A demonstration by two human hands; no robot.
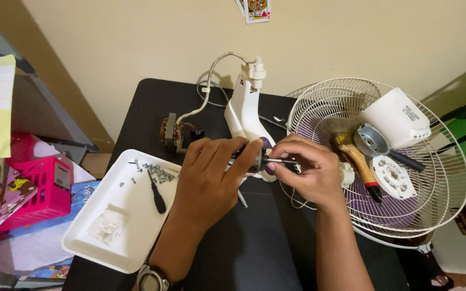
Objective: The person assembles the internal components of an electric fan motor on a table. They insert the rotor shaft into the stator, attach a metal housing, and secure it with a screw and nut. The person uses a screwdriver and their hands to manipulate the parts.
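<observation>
**Both hands on a small motor part above the black table**

We see the left hand (211,172) wrapped around a dark cylindrical part (246,160), fingers curled shut over its body. The right hand (300,170) meets it from the other side, thumb and fingertips pinched on the thin metal shaft (282,160) that sticks out of that part. The piece sits between the two hands, held just above the black table (254,248), in front of the foot of a white fan neck (244,108). A watch (152,280) shows on the left wrist.

Just left of the left hand we find a white foam tray (90,245). In it lie a scatter of small screws (155,171), a black-handled screwdriver (157,196) and a crumpled white wad (107,226). Behind the hands, a motor stator with copper windings (172,134) stands on the table, joined by a white cable (208,81) to the fan neck.

To the right of the right hand a white wire fan guard (438,188) lies flat. On it rest a white motor housing cover (395,116), a grey round metal cap (372,139), a white perforated disc (392,177) and a yellow-handled tool (357,161).

Far left, off the table, sits a pink plastic basket (41,188).
</observation>
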